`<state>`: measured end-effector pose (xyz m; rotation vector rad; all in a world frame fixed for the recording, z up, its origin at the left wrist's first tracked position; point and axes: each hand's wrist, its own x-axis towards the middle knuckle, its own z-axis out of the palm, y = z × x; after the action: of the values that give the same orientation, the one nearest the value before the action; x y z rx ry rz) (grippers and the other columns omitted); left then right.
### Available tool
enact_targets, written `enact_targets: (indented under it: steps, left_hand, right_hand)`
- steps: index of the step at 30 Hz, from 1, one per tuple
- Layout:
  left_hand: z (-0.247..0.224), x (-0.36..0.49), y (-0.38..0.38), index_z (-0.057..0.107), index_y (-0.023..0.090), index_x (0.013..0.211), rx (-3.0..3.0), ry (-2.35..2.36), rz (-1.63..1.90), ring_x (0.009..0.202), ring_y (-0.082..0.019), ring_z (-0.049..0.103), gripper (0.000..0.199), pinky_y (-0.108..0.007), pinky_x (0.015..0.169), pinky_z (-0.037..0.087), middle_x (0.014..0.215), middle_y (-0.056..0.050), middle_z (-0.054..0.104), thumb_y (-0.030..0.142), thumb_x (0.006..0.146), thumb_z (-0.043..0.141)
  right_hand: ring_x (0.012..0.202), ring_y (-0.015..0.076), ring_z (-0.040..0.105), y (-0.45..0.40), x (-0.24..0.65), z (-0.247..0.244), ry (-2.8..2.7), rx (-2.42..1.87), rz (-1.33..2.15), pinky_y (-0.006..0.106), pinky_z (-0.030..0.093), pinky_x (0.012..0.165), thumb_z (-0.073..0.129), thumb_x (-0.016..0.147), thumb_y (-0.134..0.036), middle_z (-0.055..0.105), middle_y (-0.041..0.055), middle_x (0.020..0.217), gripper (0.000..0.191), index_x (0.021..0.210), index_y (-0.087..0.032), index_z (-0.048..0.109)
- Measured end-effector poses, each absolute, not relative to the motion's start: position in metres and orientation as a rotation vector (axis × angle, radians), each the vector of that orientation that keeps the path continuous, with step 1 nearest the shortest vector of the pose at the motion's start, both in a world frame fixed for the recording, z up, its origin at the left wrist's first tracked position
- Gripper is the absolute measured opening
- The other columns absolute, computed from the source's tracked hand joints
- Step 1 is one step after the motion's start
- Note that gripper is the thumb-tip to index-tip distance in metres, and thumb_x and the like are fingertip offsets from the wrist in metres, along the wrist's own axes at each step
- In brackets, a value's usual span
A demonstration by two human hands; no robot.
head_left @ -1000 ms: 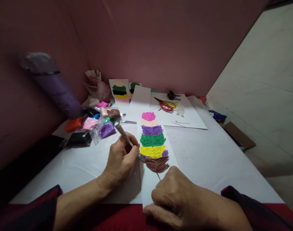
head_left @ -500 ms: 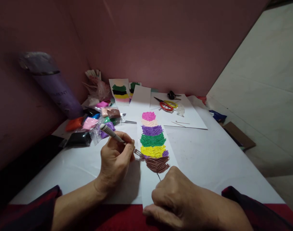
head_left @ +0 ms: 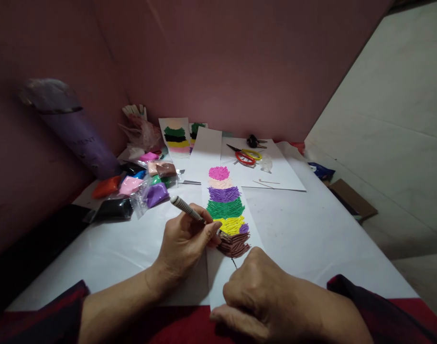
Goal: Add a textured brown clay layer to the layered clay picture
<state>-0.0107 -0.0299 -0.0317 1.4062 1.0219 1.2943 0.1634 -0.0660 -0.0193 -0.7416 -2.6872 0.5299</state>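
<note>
My left hand [head_left: 190,236] is closed around a small fork [head_left: 186,209] with a patterned grey-and-white handle and pale round end. Its tip is at the brown clay band [head_left: 236,244], partly hidden by my fingers. Ridged clay bands in pink, peach, purple, green [head_left: 225,209], yellow and brown run down a white paper strip [head_left: 218,279]. A small purple patch [head_left: 244,229] sits beside the yellow band. My right hand [head_left: 257,296] is curled on the near end of the strip, its thumb at the paper's edge. A short dark line shows below the brown band.
Bagged clay packs [head_left: 114,209] in several colours lie at left, near a leaning purple canister [head_left: 75,134]. Scissors [head_left: 245,156], thin pins [head_left: 268,182] and a dark-handled tool [head_left: 253,141] lie on white card behind. A striped clay picture [head_left: 176,138] leans against the wall.
My left hand has moved right with the fork, from the left edge of the brown band onto the band. My right hand stays on the paper. The view has shifted slightly.
</note>
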Motion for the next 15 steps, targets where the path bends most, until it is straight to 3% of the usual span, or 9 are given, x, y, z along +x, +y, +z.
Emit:
enact_targets:
  steps: [15]
  left_hand:
    - [-0.0338,-0.0094,-0.0296,0.052,0.019,0.076,1.501,1.146,1.224,0.042,-0.012,0.059,0.016,-0.022,0.042,0.047,0.051,0.002,0.062,0.024,0.082,0.066]
  right_hand:
    - [0.043,0.0079,0.031,-0.0665,0.1629,-0.0196,-2.671,-0.745,0.512,0.026,0.027,0.051,0.066,0.084,-0.028,0.053,-0.0067,0.043,0.037,0.052,-0.017,0.053]
